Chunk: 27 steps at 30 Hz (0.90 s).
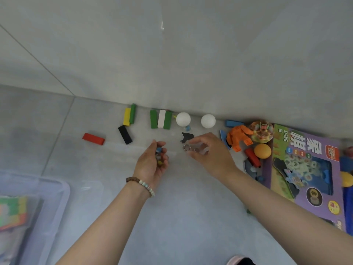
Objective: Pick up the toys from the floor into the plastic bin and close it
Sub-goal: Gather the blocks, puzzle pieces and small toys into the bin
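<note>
Left hand (154, 165) is cupped round some marbles (159, 150) and right hand (208, 152) is pinching a little metal ring (186, 147) low by the floor, so I'd grip tight, then dump both in the bin (64, 190) at near left.

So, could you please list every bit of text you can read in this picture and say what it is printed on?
"象棋": large white characters on the purple game box, upside down to the camera.
"XIANG": smaller white letters beside them on the same box.
The red logo and the yellow sticker on the box are too small to read.
Nothing else shows readable text.
</note>
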Each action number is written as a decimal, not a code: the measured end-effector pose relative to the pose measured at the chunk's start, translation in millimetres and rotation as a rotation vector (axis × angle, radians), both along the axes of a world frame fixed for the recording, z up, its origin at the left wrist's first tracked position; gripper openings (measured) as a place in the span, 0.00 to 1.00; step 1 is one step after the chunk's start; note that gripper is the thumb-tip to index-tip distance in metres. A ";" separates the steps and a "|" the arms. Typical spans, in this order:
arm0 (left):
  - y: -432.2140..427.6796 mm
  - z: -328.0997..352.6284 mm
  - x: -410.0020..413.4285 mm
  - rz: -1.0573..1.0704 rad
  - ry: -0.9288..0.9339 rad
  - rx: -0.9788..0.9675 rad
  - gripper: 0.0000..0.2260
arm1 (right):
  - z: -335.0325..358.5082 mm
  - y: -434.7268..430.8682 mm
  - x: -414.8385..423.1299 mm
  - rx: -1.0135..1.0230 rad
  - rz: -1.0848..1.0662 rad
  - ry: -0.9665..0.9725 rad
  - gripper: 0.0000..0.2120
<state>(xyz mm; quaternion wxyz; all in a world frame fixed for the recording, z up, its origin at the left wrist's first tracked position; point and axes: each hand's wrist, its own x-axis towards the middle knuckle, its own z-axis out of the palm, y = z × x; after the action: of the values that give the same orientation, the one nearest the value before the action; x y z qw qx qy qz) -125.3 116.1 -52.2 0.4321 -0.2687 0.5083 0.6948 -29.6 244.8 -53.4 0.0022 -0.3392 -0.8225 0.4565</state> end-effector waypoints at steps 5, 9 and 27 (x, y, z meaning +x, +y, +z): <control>-3.2 -0.8 5.0 -0.032 0.047 -0.014 0.15 | -14.0 -10.8 -5.0 0.200 0.125 -0.044 0.14; -8.0 -1.9 3.2 -0.023 0.054 -0.011 0.15 | -15.7 -13.7 -6.7 0.217 0.124 -0.020 0.11; -14.2 -3.1 -1.1 -0.015 0.049 0.028 0.14 | 41.8 -7.3 -11.0 -1.439 -0.333 0.207 0.09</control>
<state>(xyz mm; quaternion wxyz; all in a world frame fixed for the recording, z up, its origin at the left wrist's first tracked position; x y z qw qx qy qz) -126.5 101.9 -55.3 0.4283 -0.2417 0.5110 0.7050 -40.6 237.5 -11.6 -0.0740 -0.3323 -0.2541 0.9053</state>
